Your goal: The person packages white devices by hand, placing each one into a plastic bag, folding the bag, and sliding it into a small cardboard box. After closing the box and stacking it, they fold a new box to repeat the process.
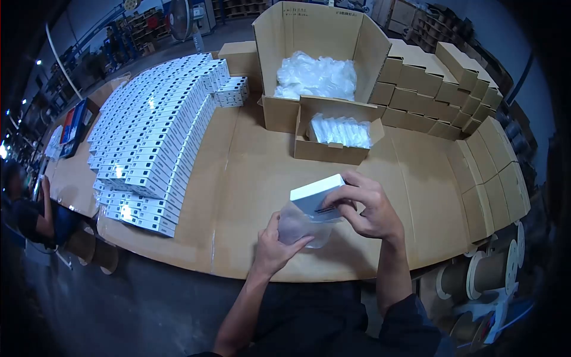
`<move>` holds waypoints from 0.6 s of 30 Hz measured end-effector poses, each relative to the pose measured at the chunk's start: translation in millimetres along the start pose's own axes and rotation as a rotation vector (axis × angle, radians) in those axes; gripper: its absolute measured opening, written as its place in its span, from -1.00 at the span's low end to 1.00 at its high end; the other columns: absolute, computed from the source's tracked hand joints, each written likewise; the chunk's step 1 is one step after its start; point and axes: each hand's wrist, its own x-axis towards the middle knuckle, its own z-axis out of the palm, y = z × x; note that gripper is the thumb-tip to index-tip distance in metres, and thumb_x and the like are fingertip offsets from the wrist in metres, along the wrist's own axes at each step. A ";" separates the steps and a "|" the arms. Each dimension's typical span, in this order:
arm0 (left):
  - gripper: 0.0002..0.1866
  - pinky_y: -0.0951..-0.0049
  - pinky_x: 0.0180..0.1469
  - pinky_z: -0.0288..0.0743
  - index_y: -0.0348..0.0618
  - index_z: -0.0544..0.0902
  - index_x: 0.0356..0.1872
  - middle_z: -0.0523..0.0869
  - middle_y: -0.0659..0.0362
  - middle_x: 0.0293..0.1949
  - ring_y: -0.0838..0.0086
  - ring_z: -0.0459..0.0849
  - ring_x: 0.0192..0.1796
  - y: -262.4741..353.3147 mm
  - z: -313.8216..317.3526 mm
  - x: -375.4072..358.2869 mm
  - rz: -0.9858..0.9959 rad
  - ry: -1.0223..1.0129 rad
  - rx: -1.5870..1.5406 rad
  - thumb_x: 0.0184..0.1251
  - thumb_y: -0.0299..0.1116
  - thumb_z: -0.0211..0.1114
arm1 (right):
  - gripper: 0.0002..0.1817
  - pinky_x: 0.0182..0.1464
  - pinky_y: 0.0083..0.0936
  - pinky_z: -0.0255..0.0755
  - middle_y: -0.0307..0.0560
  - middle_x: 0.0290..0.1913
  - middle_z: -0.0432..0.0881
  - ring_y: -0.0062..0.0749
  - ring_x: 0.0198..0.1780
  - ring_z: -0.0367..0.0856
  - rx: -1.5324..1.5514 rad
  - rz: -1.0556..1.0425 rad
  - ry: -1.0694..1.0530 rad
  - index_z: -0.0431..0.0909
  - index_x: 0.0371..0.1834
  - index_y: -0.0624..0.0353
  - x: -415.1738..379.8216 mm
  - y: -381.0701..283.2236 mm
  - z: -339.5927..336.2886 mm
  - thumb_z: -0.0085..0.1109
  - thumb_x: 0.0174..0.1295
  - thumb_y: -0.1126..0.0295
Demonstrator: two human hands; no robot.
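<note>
Between my hands is a small white box (pixel 315 189), tilted, its lower end inside the mouth of a clear plastic bag (pixel 295 225). My right hand (pixel 367 205) grips the box by its right end, thumb and fingers wrapped round it. The bag is held from the lower left by my left hand (pixel 276 249), thumb across its front. Beyond them stands an open small carton (pixel 330 152) with a row of bagged white boxes (pixel 342 131) in it. To the left rises a large stepped stack of white boxes (pixel 148 131) with printed labels.
Behind the small carton, a big open carton (pixel 321 30) holds a heap of clear plastic bags (pixel 315 74). Brown cartons (pixel 422 89) are stacked at the back right, with more along the right edge (pixel 493 172). Spools (pixel 476 273) stand below the table at right. Another person (pixel 30 208) is at far left.
</note>
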 end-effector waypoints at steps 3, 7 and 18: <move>-0.27 0.24 0.10 0.72 -0.33 0.53 0.24 0.83 -0.07 -0.03 0.23 0.85 0.03 -2.9 0.9 1.5 0.008 0.001 -0.027 0.08 -0.29 0.72 | -0.74 -0.13 -0.35 0.54 0.00 -0.24 0.63 -0.18 -0.20 0.67 0.144 0.023 0.015 0.77 -0.09 0.19 2.2 6.7 11.4 0.16 0.22 0.63; -0.28 0.30 0.21 0.66 -0.33 0.48 0.30 0.76 0.00 0.11 0.36 0.76 0.15 2.3 -0.4 2.7 -0.019 -0.035 -0.219 0.16 -0.38 0.67 | -0.71 0.06 -0.32 0.50 0.04 -0.13 0.68 -0.18 -0.07 0.66 0.308 0.108 0.069 0.74 0.07 0.24 -4.0 14.8 28.5 0.07 0.46 0.42; -0.58 0.47 0.26 0.49 -0.38 0.51 0.35 0.70 0.12 0.14 0.55 0.62 0.15 -23.1 13.6 -3.5 -0.194 0.116 -0.577 0.74 -0.24 0.05 | -0.49 0.42 -0.32 0.40 0.01 0.27 0.59 -0.27 0.33 0.55 0.714 0.340 0.190 0.36 0.51 0.31 -35.9 42.3 64.3 0.04 0.51 0.51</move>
